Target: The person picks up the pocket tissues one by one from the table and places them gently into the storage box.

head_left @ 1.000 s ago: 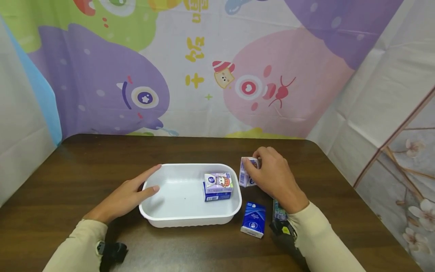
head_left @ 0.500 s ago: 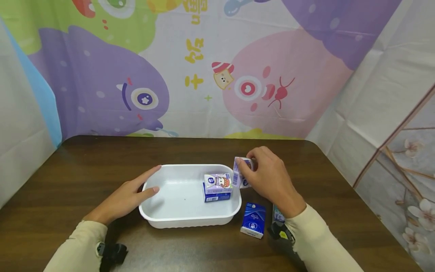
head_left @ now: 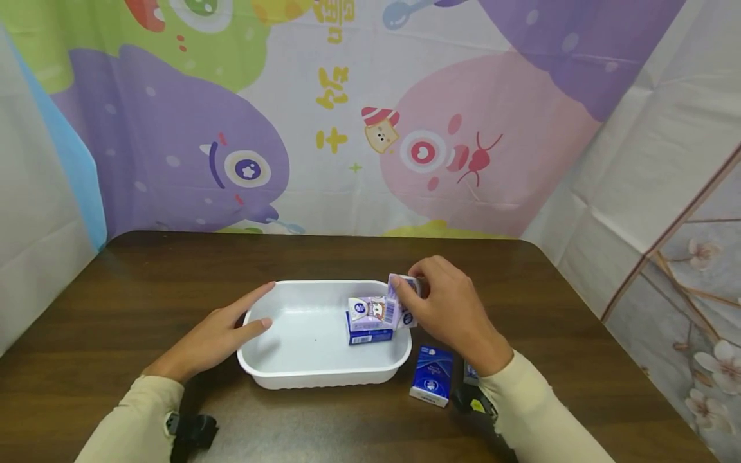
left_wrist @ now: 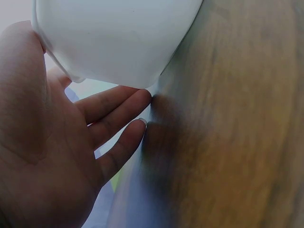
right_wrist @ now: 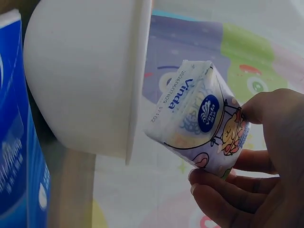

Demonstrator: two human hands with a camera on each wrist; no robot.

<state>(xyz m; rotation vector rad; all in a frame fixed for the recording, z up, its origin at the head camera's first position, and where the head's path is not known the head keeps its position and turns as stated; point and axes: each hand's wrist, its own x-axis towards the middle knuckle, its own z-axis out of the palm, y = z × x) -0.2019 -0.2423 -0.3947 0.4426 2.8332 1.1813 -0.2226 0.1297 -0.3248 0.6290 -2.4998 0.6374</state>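
My right hand (head_left: 454, 305) pinches a small purple-and-white Vinda tissue pack (right_wrist: 202, 118) between thumb and fingers. In the head view that pack is tilted above the right rim of a white plastic tub (head_left: 324, 376). Inside the tub at its right end, another purple tissue pack (head_left: 367, 312) lies on top of a dark blue pack (head_left: 370, 336). My left hand (head_left: 214, 334) holds the tub's left end, its thumb hooked over the rim. In the left wrist view, the other fingers (left_wrist: 121, 145) extend loosely along the outside, close to the tabletop.
A blue tissue pack (head_left: 432, 375) lies on the brown table (head_left: 324, 431), just right of the tub. Beside it, a further small pack (head_left: 471, 374) is mostly hidden under my right wrist. A printed cartoon curtain (head_left: 330, 193) hangs behind the table.
My right hand has carried the purple tissue pack leftward from the table beside the tub to over its right rim. My left hand and the tub have stayed in place.
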